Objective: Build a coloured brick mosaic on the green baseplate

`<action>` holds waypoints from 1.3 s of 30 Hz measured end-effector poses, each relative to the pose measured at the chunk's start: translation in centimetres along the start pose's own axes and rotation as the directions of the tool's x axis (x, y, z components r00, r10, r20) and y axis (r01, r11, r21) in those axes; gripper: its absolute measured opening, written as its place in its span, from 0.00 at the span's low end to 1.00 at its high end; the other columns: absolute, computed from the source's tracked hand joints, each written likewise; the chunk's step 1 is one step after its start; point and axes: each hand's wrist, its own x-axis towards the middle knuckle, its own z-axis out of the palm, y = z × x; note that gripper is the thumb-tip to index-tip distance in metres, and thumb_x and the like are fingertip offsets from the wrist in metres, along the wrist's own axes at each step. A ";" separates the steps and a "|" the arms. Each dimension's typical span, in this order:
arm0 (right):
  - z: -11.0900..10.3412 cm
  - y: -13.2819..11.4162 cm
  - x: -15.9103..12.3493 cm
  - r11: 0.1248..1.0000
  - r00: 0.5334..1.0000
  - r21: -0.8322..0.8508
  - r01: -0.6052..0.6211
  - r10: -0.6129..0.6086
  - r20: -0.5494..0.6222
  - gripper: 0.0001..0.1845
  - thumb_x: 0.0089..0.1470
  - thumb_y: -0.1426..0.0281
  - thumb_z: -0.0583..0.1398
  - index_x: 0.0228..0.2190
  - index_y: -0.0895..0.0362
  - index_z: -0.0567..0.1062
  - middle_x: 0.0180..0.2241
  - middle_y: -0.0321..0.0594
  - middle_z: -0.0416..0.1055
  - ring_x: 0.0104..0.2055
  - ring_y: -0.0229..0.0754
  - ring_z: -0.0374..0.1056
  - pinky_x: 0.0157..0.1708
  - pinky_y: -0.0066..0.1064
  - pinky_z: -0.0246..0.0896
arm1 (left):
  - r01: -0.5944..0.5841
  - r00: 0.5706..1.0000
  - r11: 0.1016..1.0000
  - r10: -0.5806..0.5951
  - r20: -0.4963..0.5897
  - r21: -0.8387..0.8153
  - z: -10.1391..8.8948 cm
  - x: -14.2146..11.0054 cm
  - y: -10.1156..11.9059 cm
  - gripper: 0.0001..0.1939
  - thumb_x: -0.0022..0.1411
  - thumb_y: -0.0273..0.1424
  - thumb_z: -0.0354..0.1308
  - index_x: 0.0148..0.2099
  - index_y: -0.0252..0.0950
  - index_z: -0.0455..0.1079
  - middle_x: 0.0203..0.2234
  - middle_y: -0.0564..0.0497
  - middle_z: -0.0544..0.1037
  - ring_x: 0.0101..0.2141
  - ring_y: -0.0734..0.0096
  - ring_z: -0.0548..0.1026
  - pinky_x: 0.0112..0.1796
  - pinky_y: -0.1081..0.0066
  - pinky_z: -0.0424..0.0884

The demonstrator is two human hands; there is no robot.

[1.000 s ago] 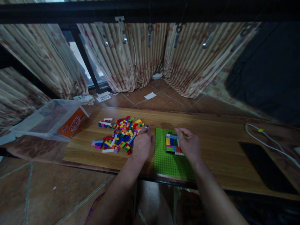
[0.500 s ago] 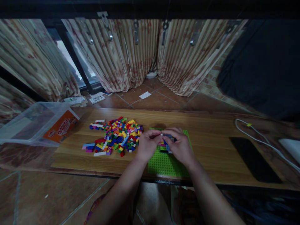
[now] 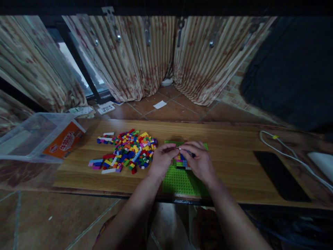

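Both hands meet over the far part of a green studded baseplate [image 3: 182,182]. A small white toy brick [image 3: 179,148] shows between the fingertips. My left hand [image 3: 162,160] is closed in a pinch at its left side. From the right, my right hand [image 3: 199,159] closes thumb and fingers on the same piece. Just beneath them, a low build of coloured bricks [image 3: 182,162], with blue, yellow, pink and black parts, sits on the baseplate. My right hand covers much of it.
A heap of loose coloured bricks [image 3: 135,149] lies left of the baseplate on the wooden table [image 3: 234,166]. Further left stands a clear plastic bin [image 3: 28,139] with an orange label. A black flat slab [image 3: 281,175] and a white cable [image 3: 293,156] lie at the right.
The view has shifted slightly. Both hands stay together over the baseplate, pinching the white brick, with only slight finger movement.
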 end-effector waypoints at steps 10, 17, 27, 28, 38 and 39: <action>0.7 1.3 -0.1 0.991 0.991 0.011 -0.133 0.133 -0.013 0.09 0.56 0.64 0.60 0.34 0.52 0.81 0.34 0.40 0.76 0.39 0.45 0.69 0.41 0.37 0.61 | -0.192 0.976 0.881 0.218 -0.011 0.433 -0.9 1.1 -1.7 0.10 0.54 0.25 0.57 0.38 0.33 0.77 0.31 0.50 0.80 0.31 0.72 0.76 0.35 0.74 0.70; 0.7 0.5 -0.1 0.978 0.978 0.034 -0.208 0.208 -0.009 0.08 0.55 0.66 0.60 0.32 0.52 0.81 0.33 0.40 0.78 0.38 0.46 0.70 0.40 0.37 0.62 | -0.253 0.961 0.742 0.266 0.074 0.621 -0.8 0.6 -1.4 0.13 0.58 0.25 0.54 0.42 0.36 0.77 0.36 0.50 0.82 0.34 0.69 0.78 0.39 0.71 0.72; 1.3 0.0 0.1 0.993 0.995 -0.085 -0.082 0.086 0.043 0.11 0.58 0.69 0.56 0.31 0.53 0.79 0.32 0.41 0.77 0.38 0.47 0.69 0.40 0.38 0.62 | -0.269 0.960 0.696 0.254 0.122 0.666 -0.7 0.2 -1.3 0.14 0.59 0.24 0.53 0.45 0.35 0.77 0.40 0.49 0.82 0.40 0.66 0.78 0.45 0.68 0.72; 1.3 0.0 0.1 0.992 0.996 -0.103 -0.069 0.074 0.045 0.11 0.58 0.69 0.56 0.31 0.53 0.79 0.32 0.41 0.77 0.38 0.47 0.69 0.41 0.39 0.62 | -0.275 0.957 0.691 0.259 0.126 0.668 -0.7 0.1 -1.3 0.14 0.59 0.24 0.53 0.44 0.35 0.77 0.40 0.48 0.81 0.41 0.66 0.78 0.46 0.68 0.71; 1.4 0.1 0.0 0.990 0.994 -0.095 -0.103 0.105 0.009 0.10 0.57 0.69 0.56 0.31 0.53 0.79 0.33 0.41 0.77 0.38 0.47 0.69 0.41 0.38 0.61 | -0.192 0.974 0.678 0.220 0.054 0.709 -0.8 0.1 -1.9 0.15 0.58 0.21 0.52 0.44 0.32 0.76 0.35 0.47 0.81 0.37 0.68 0.78 0.40 0.71 0.72; 1.3 0.0 0.1 0.990 0.994 -0.092 -0.108 0.109 0.003 0.10 0.57 0.68 0.56 0.31 0.53 0.79 0.33 0.41 0.77 0.38 0.47 0.69 0.41 0.38 0.61 | -0.183 0.976 0.669 0.211 0.052 0.720 -0.9 0.2 -1.7 0.15 0.59 0.21 0.51 0.44 0.32 0.76 0.35 0.47 0.81 0.37 0.68 0.78 0.40 0.71 0.72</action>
